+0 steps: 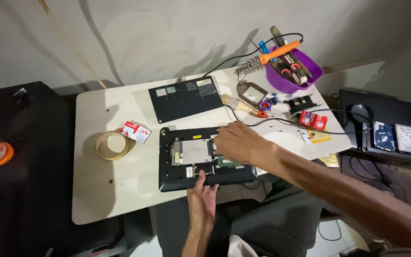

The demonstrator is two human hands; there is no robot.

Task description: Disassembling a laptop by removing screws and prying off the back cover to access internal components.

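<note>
Left hand [202, 200] lies flat on the near edge of the opened laptop base [205, 159], its grip spread, fingertips pressing the black rim and clasping nothing. Right hand [236, 142] reaches in from the right and hovers over the base's inner right part, fingers curled down onto the parts there; whether that grip pinches anything cannot be told, the palm hides it. The base sits at the near edge of the pale table [101, 190], silver plate and green board showing inside, a small yellow label on its upper rim. Just behind it lies a black cover panel [186, 99] with four small squarish stickers, grey and greenish, in a row along its top. To the left, a red-and-white small box [135, 131] touches a roll of tan tape [112, 145]. To the right, a red packet [313, 120] rests on a yellow card. Farther back, a purple bowl [291, 78] of tools carries an orange-handled soldering iron [274, 52] across its rim.
</note>
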